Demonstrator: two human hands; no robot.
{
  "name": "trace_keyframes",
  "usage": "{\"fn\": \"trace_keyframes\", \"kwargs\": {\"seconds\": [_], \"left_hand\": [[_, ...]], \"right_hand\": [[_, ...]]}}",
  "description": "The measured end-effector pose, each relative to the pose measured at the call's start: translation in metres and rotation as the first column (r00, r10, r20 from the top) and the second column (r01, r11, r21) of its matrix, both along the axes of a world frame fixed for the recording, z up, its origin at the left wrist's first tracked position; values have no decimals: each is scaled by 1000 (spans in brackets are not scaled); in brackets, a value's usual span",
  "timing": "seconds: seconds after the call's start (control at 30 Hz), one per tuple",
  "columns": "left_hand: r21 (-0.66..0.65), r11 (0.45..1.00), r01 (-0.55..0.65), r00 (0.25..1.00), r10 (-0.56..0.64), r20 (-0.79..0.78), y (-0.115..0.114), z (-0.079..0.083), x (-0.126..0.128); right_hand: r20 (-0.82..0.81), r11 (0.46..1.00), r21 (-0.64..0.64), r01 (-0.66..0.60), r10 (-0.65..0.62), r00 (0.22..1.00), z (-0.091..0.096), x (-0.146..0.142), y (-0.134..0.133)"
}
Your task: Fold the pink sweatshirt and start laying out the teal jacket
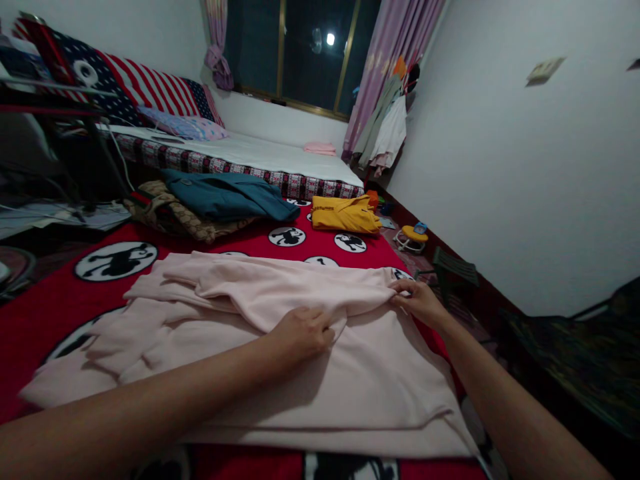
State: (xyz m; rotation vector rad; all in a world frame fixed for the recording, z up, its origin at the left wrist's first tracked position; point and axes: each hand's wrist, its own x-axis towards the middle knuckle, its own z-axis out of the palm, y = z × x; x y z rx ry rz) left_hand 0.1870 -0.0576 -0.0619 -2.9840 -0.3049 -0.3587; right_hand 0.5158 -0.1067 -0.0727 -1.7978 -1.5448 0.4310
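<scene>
A pale pink garment [370, 373] of soft cloth lies spread in layers across a red blanket [260, 243] printed with black-and-white round figures. Its far part is folded over toward me, and creased, bunched cloth lies at the left. My left hand [305, 331] is closed on the folded layer near the middle, fingers curled into the cloth. At the right end of the fold, my right hand [417, 303] pinches the garment's edge between thumb and fingers. Both hands rest low on the garment.
Beyond the garment lie a folded yellow garment [345, 215], a teal garment [230, 193] and a brown patterned one [193, 217]. A bed [250, 150] stands under the window. Along the right wall are a yellow stool [414, 233] and a dark chair [580, 360].
</scene>
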Motion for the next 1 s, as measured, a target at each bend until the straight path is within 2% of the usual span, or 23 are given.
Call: {"fn": "trace_keyframes", "kwargs": {"seconds": [0.07, 0.2, 0.3, 0.4, 0.47, 0.53, 0.63, 0.7, 0.73, 0.8, 0.87, 0.93, 1.0], "left_hand": [[-52, 998, -33, 998, 31, -52, 2, 2, 1], [-212, 977, -26, 1000, 24, -8, 4, 6, -7], [-312, 950, -27, 999, 18, -32, 5, 11, -12], [-402, 915, -20, 997, -11, -75, 5, 23, -10], [-454, 891, 0, 996, -40, -78, 6, 33, -6], [-468, 883, -2, 1000, -1, -6, 9, 38, 0], [-411, 911, -40, 990, 91, 104, 17, 30, 8], [-374, 925, -62, 995, 87, 52, 21, 15, 10], [-367, 928, -69, 997, 75, 4, 23, 7, 11], [-367, 926, -82, 996, 66, -58, 24, -7, 12], [-359, 929, -86, 996, 72, -52, 24, -15, 12], [-335, 939, -73, 997, 72, -14, 23, -18, 13], [-317, 947, -44, 999, 52, 17, 24, -17, 11]], "right_hand": [[17, 1000, 9, 20, -21, 1000, 4, 3, 2], [83, 994, 74, 78, -85, 993, 4, 9, 6], [129, 993, -23, 116, -112, 985, 3, 8, 13], [231, 960, -123, 250, -218, 948, 7, 2, 23], [295, 933, -136, 332, -282, 913, 10, -4, 27], [366, 913, -144, 381, -308, 878, 12, -13, 29], [507, 872, -189, 451, -307, 805, 15, -28, 27], [598, 851, -207, 482, -279, 751, 21, -40, 26], [628, 862, -174, 476, -275, 728, 25, -47, 27], [656, 920, -32, 390, -275, 703, 34, -66, 32], [582, 975, 135, 175, -221, 783, 38, -91, 40], [414, 981, 188, -46, -37, 909, 32, -120, 49], [215, 970, 151, -191, 156, 964, 17, -146, 56]]}}
